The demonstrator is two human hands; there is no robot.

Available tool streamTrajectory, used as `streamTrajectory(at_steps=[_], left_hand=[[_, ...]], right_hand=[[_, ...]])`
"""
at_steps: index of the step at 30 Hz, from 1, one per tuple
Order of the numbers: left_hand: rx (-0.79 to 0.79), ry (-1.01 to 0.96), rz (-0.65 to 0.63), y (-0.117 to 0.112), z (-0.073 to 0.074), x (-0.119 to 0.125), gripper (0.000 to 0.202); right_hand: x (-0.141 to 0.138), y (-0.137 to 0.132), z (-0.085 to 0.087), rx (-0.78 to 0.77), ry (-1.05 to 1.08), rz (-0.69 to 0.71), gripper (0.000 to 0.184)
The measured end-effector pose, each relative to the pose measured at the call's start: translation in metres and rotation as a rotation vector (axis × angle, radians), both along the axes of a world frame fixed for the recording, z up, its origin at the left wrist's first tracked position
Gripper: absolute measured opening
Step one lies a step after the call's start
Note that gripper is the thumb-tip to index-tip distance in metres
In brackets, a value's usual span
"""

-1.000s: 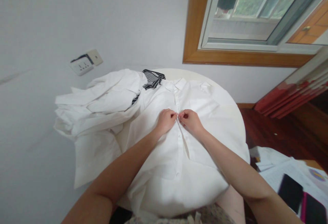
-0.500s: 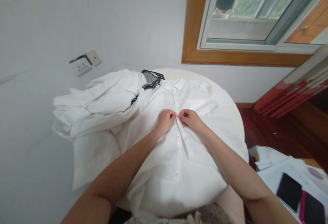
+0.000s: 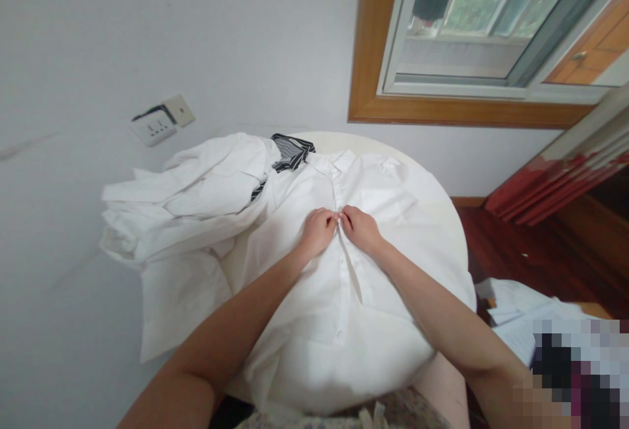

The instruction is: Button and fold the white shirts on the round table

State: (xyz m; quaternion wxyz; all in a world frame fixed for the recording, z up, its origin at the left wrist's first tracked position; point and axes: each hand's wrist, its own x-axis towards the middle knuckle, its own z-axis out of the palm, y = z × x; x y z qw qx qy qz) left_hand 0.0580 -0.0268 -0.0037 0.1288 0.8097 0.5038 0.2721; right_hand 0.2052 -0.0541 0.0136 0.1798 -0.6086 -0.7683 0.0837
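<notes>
A white button-up shirt (image 3: 314, 298) lies spread on a round white table (image 3: 437, 213), its collar toward the wall. My left hand (image 3: 319, 229) pinches the shirt's front placket near the middle. My right hand (image 3: 361, 227) is closed on the same spot, its fingertips touching or almost touching the left ones. Whatever small part sits between the fingertips is hidden. Below the hands the front edges part in a narrow gap, with buttons showing along the placket.
White garments (image 3: 196, 186) are heaped at the table's left, with a black striped cloth (image 3: 292, 152) beside them. A wall socket (image 3: 154, 126) is behind. At right are a window frame (image 3: 472, 109), a red and white curtain (image 3: 535, 186) and papers (image 3: 515, 304).
My right hand's fingers have curled in and moved slightly left and up against the left fingertips. My left hand and the shirt have stayed nearly still.
</notes>
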Motion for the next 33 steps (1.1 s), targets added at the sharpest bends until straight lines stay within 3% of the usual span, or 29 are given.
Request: streamTrajectory(at_steps=[12, 22, 29, 33], left_hand=[[0.072, 0.149, 0.026, -0.011, 0.010, -0.001, 0.022], [0.022, 0.035, -0.033, -0.012, 0.012, -0.007, 0.014], [0.059, 0.066, -0.035, -0.009, 0.011, -0.013, 0.008], [0.144, 0.089, -0.003, -0.008, 0.013, -0.019, 0.025]], right_hand=[[0.000, 0.003, 0.003, -0.080, 0.074, -0.069, 0.029], [0.004, 0.008, 0.002, -0.111, 0.089, -0.047, 0.031], [0.007, 0.001, -0.001, -0.031, 0.115, -0.030, 0.032], [0.020, -0.002, 0.005, 0.125, 0.092, -0.058, 0.033]])
